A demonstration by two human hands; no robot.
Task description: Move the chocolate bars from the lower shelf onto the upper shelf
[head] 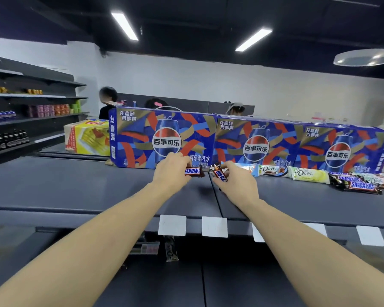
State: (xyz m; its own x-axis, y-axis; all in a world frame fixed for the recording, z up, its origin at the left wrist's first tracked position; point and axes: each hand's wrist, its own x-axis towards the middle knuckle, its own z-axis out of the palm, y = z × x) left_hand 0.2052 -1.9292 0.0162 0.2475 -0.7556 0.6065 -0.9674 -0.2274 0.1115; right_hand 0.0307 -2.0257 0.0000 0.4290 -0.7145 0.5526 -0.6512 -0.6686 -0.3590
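Head view: left hand [172, 168] pinching chocolate bar [194, 171] by end, right hand [235, 180] pinching second bar [220, 175], both hovering over upper shelf [75, 185]. Bars likely handling light, stiff, wrappers slick; mid-body hold looking safer.

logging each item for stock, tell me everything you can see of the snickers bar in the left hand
The Snickers bar is a small bar in a glossy dark brown wrapper with a crimped end, its blue and white logo edged in red and partly covered. It lies roughly level, logo facing the camera, just above the upper shelf in front of a blue cola carton. The left hand pinches its left end with curled fingers; whether it touches the shelf is unclear.
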